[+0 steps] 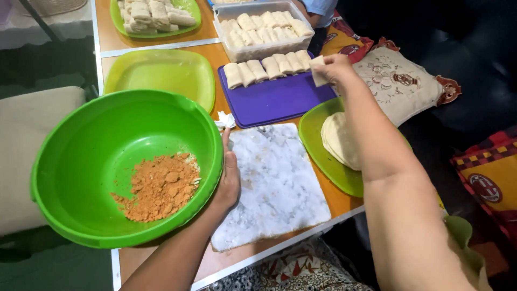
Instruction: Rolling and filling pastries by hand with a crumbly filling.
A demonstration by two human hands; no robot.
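Nearest the lens, low in the left half of the frame, a big green bowl (107,156) is tipped toward the viewer, so the orange-brown crumbly filling (160,187) has slid into its lower right curve, probably to keep it gathered and easy to reach. Gripping the bowl's right rim is the left hand (229,180), fingers curled over the edge to hold the tilt. Behind the bowl, upper left of centre, lies a lime green plate (161,70). Just right of the hand a floured white board (277,183) sits flat, its lower corner overhanging the table edge (301,237); its surface is bare. Above it a purple tray (280,99) carries a row of pale rolls (266,67) along its far side, with free room on the near part. Behind that stands a clear tub (264,51) packed with more rolls. Upper right, the right hand (336,67) pinches one folded roll (318,70) at the row's end. Below that arm a green plate (318,145) holds stacked round wrappers (339,140), just beside the board
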